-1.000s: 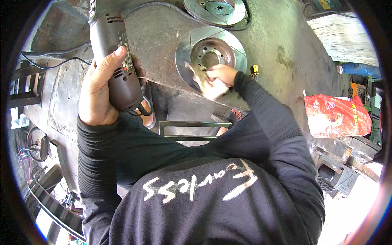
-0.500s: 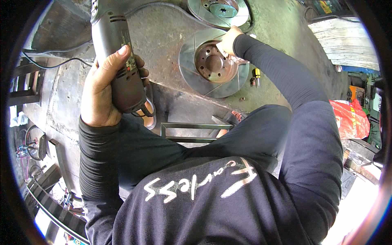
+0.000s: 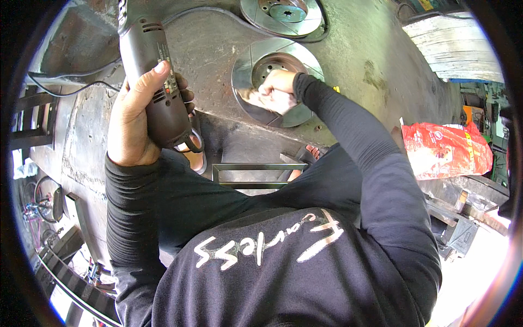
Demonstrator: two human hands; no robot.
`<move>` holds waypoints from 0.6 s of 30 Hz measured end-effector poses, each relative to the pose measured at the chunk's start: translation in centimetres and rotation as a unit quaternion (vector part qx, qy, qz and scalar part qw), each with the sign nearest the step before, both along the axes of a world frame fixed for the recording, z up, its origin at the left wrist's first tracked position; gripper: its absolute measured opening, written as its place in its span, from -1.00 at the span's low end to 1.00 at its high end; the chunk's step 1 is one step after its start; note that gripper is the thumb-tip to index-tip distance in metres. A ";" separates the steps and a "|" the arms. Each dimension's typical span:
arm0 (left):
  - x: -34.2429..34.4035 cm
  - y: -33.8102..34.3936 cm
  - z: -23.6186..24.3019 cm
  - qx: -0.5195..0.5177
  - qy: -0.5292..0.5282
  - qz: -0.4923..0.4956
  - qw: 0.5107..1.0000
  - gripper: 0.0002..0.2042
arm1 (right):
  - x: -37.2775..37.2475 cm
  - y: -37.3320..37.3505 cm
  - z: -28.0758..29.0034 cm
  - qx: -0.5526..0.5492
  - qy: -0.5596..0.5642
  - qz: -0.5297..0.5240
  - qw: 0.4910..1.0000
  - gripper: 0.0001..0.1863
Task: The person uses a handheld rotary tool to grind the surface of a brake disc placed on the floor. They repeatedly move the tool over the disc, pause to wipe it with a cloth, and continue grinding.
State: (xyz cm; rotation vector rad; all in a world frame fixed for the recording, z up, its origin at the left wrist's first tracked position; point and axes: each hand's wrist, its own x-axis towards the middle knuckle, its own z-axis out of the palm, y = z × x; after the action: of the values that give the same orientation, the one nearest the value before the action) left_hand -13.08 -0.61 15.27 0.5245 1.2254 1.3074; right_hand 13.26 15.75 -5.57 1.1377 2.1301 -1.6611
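My left hand (image 3: 131,122) is wrapped round the body of a dark grey power tool (image 3: 143,52), grinder-like with vent slots; its top end runs out of view. Just right of it, a slotted brake disc (image 3: 243,65) lies flat on the worn grey floor. My right hand (image 3: 279,83) is closed on a pale rag (image 3: 283,102) and presses it against the near part of the disc's shiny ring. That hand and forearm cover the disc's right side. Farther off, a second brake disc (image 3: 313,24) has a pale round piece at its centre.
A grey cable (image 3: 218,7) curves round the far disc. Beyond my right forearm, a yellow-handled tool (image 3: 336,89) barely shows. To the right lie a red plastic bag (image 3: 457,152) and a pale stack (image 3: 455,49). A metal frame (image 3: 259,165) is between my legs.
My right hand has moved with the rag from the disc's upper right to its near side, toward me. The forearm now hides most of the yellow-handled tool. My left hand keeps its hold.
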 end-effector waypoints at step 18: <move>0.0 0.6 -0.8 -0.032 0.019 -0.031 0.999 -0.67 | 6.0 5.2 11.6 0.449 -0.286 0.065 0.844 -0.64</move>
State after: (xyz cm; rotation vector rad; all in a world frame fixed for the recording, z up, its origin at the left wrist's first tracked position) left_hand -13.03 0.01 14.43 0.5401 1.2687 1.2066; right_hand 19.22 20.91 6.05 1.3940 2.4530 -0.0990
